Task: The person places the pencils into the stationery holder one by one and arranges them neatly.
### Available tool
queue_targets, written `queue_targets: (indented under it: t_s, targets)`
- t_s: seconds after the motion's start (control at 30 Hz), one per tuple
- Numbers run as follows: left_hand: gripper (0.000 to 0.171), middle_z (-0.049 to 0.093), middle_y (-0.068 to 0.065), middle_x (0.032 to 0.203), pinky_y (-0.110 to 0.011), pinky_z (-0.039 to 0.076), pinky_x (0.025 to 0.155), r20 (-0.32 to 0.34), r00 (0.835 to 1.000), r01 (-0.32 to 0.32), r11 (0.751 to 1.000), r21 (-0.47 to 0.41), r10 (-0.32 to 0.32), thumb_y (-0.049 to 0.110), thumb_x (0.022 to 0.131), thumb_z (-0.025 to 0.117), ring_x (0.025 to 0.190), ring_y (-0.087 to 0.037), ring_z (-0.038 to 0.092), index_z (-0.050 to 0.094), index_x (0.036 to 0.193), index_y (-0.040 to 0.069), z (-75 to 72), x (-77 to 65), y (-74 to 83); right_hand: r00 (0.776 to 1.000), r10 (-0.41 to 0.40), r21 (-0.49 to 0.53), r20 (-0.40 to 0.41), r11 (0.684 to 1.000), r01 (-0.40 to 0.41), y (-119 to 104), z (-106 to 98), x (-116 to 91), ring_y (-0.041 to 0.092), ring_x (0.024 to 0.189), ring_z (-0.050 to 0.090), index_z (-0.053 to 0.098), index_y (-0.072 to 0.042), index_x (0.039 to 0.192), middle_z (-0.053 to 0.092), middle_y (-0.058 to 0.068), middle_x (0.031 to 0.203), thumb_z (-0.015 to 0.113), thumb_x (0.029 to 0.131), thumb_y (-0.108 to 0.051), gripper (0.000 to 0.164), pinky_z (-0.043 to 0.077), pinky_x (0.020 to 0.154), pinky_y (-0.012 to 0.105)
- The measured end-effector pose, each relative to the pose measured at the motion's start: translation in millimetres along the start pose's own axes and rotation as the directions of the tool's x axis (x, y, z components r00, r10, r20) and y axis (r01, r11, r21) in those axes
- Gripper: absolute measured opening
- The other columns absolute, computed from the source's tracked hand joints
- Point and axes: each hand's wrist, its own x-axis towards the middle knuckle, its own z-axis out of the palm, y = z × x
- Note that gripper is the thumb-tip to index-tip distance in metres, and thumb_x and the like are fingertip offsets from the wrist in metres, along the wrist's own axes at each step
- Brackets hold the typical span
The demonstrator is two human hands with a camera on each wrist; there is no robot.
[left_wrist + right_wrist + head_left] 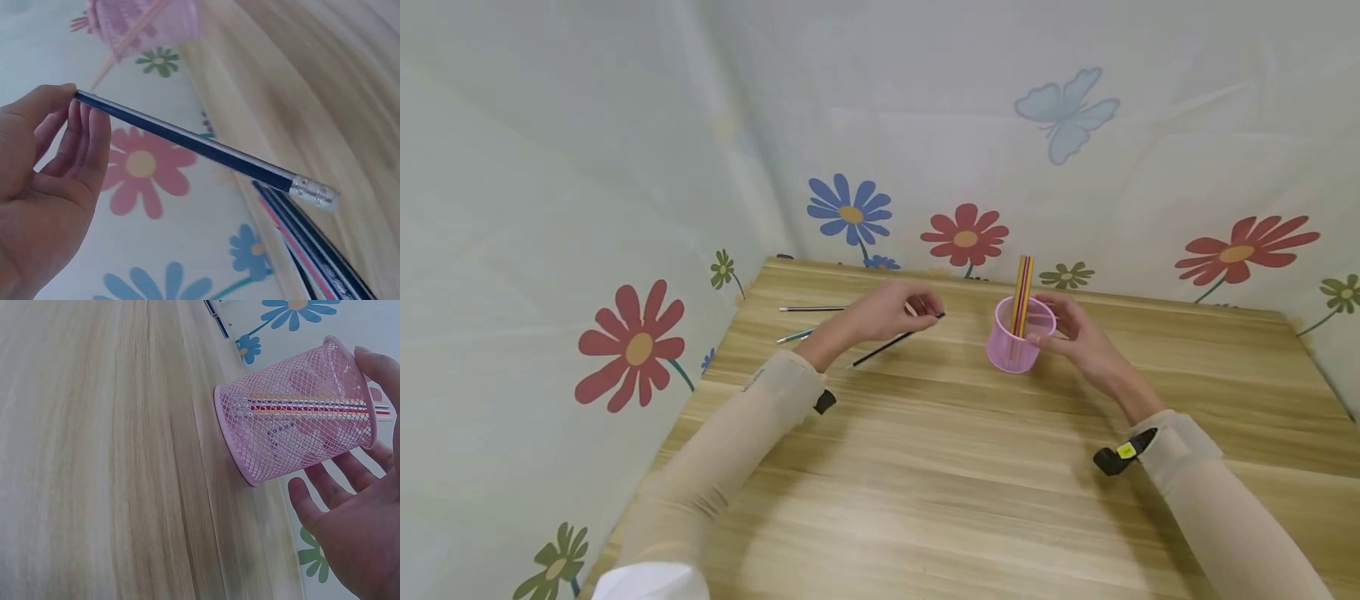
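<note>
My left hand (pixel 898 312) pinches a dark pencil (pixel 187 142) at one end between thumb and fingers. The pencil slants above the wooden table, its silver-ferruled end away from the hand in the left wrist view. A pink mesh pen cup (pixel 1013 354) stands upright to the right. With thumb and fingers to either side of its rim, my right hand (pixel 1078 342) holds the cup. Yellow pencils with red stripes (pixel 1022 292) stand inside it, their lower parts visible through the mesh in the right wrist view.
More pencils lie on the table (pixel 880 492) by the left hand, among them a dark one (pixel 808 309) and a bluish one (pixel 793 337). Behind the table's back edge hangs a pale cloth (pixel 910 142) printed with flowers; it also runs along the left side.
</note>
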Motion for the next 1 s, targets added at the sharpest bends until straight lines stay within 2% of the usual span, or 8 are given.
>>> queue_targets:
  t_s: [0.23, 0.37, 0.53, 0.67, 0.87, 0.9, 1.0]
  targets:
    - [0.015, 0.073, 0.003, 0.105, -0.028, 0.06, 0.087, -0.09, 0.987, -0.142, 0.984, -0.104, 0.133, 0.016, 0.102, 0.073, 0.097, -0.012, 0.068, 0.072, 0.117, 0.012, -2.8, 8.6, 31.7, 1.0, 0.014, 0.018, -0.009, 1.0, -0.013, 0.1, 1.3, 1.4, 0.044, 0.149, 0.037, 0.033, 0.0, 0.16, 0.04, 0.025, 0.161, 0.072, 0.1, -0.004, 0.072, 0.043, 0.106, 0.014]
    - [0.016, 0.072, 0.001, 0.106, -0.029, 0.061, 0.086, -0.17, 0.973, -0.189, 0.964, -0.189, 0.157, 0.014, 0.101, 0.075, 0.098, -0.014, 0.068, 0.073, 0.116, 0.01, -3.7, 18.1, 43.6, 1.0, 0.008, 0.022, -0.007, 1.0, -0.008, -0.6, 2.2, 1.5, 0.044, 0.149, 0.037, 0.032, 0.0, 0.161, 0.04, 0.025, 0.161, 0.071, 0.099, -0.003, 0.073, 0.042, 0.107, 0.014]
    - [0.015, 0.073, -0.002, 0.106, -0.032, 0.06, 0.088, -0.267, 0.947, -0.254, 0.927, -0.277, 0.18, 0.013, 0.099, 0.077, 0.098, -0.017, 0.069, 0.073, 0.113, 0.007, -6.4, 32.4, 53.0, 1.0, -0.013, 0.023, -0.011, 1.0, 0.013, 0.2, 4.9, 0.4, 0.042, 0.145, 0.041, 0.034, 0.003, 0.159, 0.042, 0.028, 0.158, 0.071, 0.098, 0.0, 0.071, 0.043, 0.108, 0.016]
    - [0.017, 0.074, -0.001, 0.108, -0.033, 0.059, 0.09, -0.304, 0.936, -0.27, 0.913, -0.306, 0.176, 0.016, 0.1, 0.077, 0.098, -0.017, 0.07, 0.073, 0.114, 0.008, -8.3, 41.8, 56.3, 0.999, -0.031, 0.029, -0.017, 0.999, 0.032, 4.2, 6.5, 0.2, 0.041, 0.143, 0.044, 0.036, 0.004, 0.158, 0.044, 0.029, 0.156, 0.071, 0.098, 0.002, 0.069, 0.044, 0.108, 0.018]
    - [0.02, 0.074, -0.001, 0.109, -0.03, 0.058, 0.09, -0.328, 0.937, -0.235, 0.91, -0.342, 0.118, 0.02, 0.1, 0.077, 0.099, -0.016, 0.07, 0.074, 0.117, 0.009, -9.3, 56.0, 58.8, 1.0, -0.017, 0.01, -0.011, 1.0, 0.017, 7.6, 3.6, 1.0, 0.038, 0.143, 0.045, 0.037, 0.0, 0.158, 0.046, 0.025, 0.156, 0.073, 0.098, 0.0, 0.07, 0.044, 0.112, 0.025]
    - [0.02, 0.075, -0.002, 0.108, -0.029, 0.058, 0.088, -0.338, 0.935, -0.234, 0.904, -0.357, 0.109, 0.02, 0.1, 0.077, 0.098, -0.016, 0.071, 0.074, 0.116, 0.009, -9.8, 58.6, 59.6, 1.0, -0.017, 0.005, -0.008, 1.0, 0.017, 7.4, 2.9, 1.3, 0.039, 0.144, 0.045, 0.037, -0.001, 0.158, 0.046, 0.025, 0.156, 0.073, 0.098, 0.0, 0.071, 0.044, 0.112, 0.026]
    - [0.02, 0.077, -0.003, 0.112, -0.028, 0.058, 0.077, -0.379, 0.922, -0.26, 0.861, -0.438, 0.085, 0.018, 0.101, 0.075, 0.1, -0.019, 0.075, 0.073, 0.117, 0.007, -12.1, 66.0, 62.7, 1.0, -0.015, -0.006, -0.009, 1.0, 0.015, 7.0, 0.8, 2.6, 0.043, 0.145, 0.043, 0.037, -0.002, 0.159, 0.045, 0.026, 0.156, 0.073, 0.098, -0.001, 0.072, 0.042, 0.116, 0.031]
